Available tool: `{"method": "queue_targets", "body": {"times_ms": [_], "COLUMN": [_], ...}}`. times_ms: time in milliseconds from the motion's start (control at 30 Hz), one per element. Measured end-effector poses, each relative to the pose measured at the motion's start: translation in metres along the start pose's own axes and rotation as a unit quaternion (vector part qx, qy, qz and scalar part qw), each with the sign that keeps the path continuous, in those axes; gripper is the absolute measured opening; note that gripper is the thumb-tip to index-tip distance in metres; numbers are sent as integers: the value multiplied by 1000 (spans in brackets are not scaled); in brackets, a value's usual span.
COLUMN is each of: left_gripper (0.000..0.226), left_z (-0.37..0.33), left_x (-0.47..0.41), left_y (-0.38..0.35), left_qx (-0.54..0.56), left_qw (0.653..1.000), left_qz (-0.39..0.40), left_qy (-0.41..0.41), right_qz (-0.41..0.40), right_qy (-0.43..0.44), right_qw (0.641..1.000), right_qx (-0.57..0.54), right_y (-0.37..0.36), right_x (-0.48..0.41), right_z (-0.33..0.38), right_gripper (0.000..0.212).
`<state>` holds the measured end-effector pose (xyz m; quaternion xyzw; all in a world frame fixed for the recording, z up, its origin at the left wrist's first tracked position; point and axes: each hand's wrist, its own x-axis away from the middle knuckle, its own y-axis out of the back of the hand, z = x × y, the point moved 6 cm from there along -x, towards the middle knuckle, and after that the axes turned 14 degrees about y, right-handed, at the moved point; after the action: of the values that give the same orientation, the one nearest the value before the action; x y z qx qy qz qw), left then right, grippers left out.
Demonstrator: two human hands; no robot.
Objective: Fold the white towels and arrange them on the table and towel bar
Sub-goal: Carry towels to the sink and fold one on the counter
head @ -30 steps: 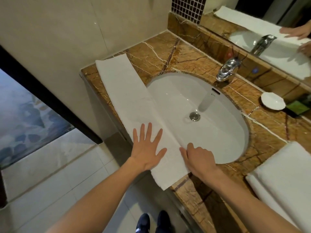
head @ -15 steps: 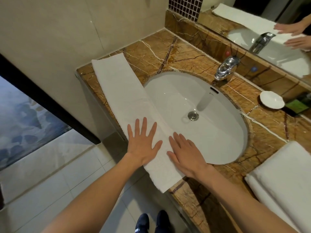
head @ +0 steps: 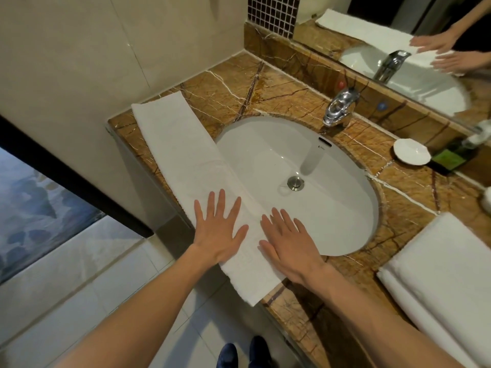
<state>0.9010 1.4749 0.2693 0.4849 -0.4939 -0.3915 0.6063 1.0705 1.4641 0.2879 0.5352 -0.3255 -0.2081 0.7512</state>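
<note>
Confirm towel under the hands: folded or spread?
Folded: the towel lies as a narrow strip on the counter, a layer edge showing midway; left hand and right hand lie flat on it.

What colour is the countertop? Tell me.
Countertop: brown marble with white and dark veins; head view.

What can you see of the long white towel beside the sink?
The long white towel looks like soft terry cloth, folded into a narrow strip. It lies flat along the front of the brown marble counter, one long edge overlapping the sink rim, its near corner jutting past the counter's edge. The left hand and right hand rest flat on it, fingers straight.
</note>
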Motion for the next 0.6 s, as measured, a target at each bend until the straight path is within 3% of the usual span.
{"method": "queue_targets", "body": {"times_ms": [300,433,600], "left_gripper": [70,68,65], "left_z": [-86,-142,-213], "left_x": [19,40,75], "left_y": [42,57,56], "left_qx": [52,72,79], "left_qw": [988,973,950], "left_qz": [-25,-4,59], "left_qy": [-146,-219,-297], "right_qz": [-78,-92,-78], "right_qy": [-163,-271,-428], "right_qw": [982,955,900], "right_qx": [51,74,-17], "right_y": [62,84,68], "right_x": [81,151,244], "right_z": [-63,-106,-154], "right_gripper": [62,58,60]}}
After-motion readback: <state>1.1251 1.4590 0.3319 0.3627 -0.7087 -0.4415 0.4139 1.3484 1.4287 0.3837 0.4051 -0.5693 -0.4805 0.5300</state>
